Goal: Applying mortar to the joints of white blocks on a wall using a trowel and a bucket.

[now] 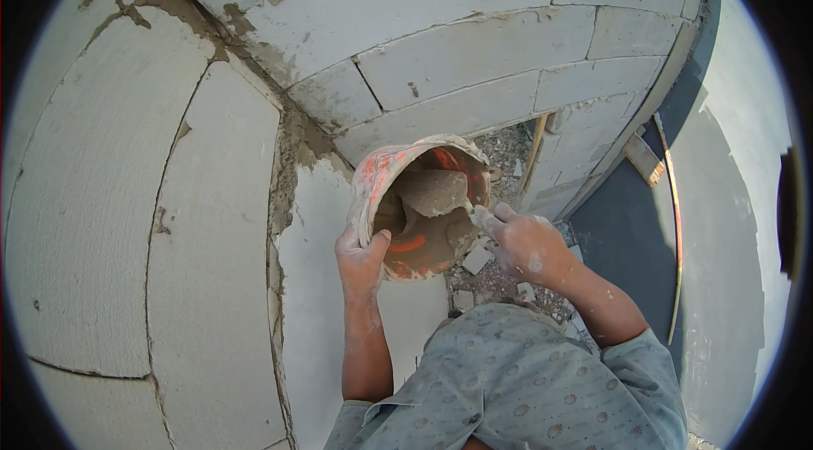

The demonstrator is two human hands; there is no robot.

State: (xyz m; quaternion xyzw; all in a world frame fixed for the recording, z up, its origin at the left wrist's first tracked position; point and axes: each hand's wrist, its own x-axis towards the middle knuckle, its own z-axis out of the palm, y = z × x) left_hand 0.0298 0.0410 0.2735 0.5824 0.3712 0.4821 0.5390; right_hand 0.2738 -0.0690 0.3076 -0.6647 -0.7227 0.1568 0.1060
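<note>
My left hand [362, 262] grips the rim of a mortar-smeared bucket [369, 181], thumb over the edge. The bucket is tilted, with its mouth facing me; reddish-orange patches show through the grey coating. In my right hand [532, 248] is the handle of a trowel, mostly hidden by my fingers. The mortar-coated trowel blade [434, 191] reaches into the bucket's mouth. Wet grey-brown mortar [391, 215] lines the inside, though its depth is hard to judge. Both hands are dusted with whitish residue.
Pale block walls [457, 35] meet in a corner beyond the bucket, with mortar smeared along the joint [292, 141]. Rubble and block chips [477, 260] lie on the ground below. To the right are a dark grey surface [618, 221] and a long thin strip [676, 230].
</note>
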